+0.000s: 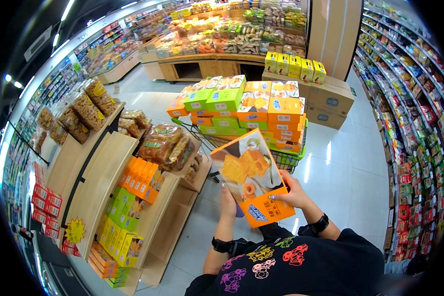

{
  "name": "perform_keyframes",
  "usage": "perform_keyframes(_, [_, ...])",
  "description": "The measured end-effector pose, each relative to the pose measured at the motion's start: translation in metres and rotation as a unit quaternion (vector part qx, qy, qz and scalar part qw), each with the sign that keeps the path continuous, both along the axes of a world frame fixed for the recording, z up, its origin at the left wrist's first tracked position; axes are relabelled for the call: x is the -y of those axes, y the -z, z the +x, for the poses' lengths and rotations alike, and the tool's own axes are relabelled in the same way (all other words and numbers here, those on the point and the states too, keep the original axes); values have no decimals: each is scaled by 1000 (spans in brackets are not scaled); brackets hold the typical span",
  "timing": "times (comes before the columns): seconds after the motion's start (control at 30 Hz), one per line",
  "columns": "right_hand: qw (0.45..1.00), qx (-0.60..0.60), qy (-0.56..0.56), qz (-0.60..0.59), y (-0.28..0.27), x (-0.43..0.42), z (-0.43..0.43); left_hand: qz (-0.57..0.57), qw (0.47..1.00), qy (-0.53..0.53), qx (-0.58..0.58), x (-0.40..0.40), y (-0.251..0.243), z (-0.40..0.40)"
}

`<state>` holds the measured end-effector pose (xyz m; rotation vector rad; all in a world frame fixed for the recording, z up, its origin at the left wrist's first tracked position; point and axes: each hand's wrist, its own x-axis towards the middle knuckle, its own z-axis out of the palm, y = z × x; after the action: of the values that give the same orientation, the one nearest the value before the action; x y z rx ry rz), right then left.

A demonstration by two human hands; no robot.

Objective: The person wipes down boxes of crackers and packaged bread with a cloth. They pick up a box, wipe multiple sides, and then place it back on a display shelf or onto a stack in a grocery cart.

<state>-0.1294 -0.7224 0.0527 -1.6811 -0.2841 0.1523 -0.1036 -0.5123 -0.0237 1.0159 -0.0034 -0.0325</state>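
Between my two hands is an orange cracker box (249, 177), its printed front turned up and its body tilted. My right hand (294, 192) grips its right edge, thumb on the front face. At the lower left edge, my left hand (227, 199) supports the box, with its fingers partly hidden behind it. Just beyond stands a shopping cart (288, 159) piled with orange boxes (284, 111) and green boxes (225, 94). To my left, a wooden display shelf (170, 185) bears rows of upright orange boxes (138, 177), green boxes (124, 207) and yellow boxes (118, 240).
Bagged bread (161, 144) and bags of snacks (90, 107) sit on the shelf's upper levels. Cardboard cartons (329, 100) topped by yellow boxes (295, 66) stand behind the cart by a pillar (333, 37). A long stocked shelf (414, 148) lines the right side.
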Motion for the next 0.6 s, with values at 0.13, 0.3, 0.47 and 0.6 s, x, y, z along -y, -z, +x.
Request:
perform_keyframes(0.13, [992,0,45,114,0,-3,1,-17,997,72,-30,8,-1,-8])
perform_keyframes(0.3, [983,-34,53,173,-1,-10,1,-21,998,57,34,-1,-14,-19])
perform_keyframes(0.47, [977,-55,4,208,2,-19,2,8,999,1,38,-10,-19,-21])
perform_keyframes(0.6, [974,-78,-40,207,4,-27,-3,149,975,-154,58,-28,-16,-16])
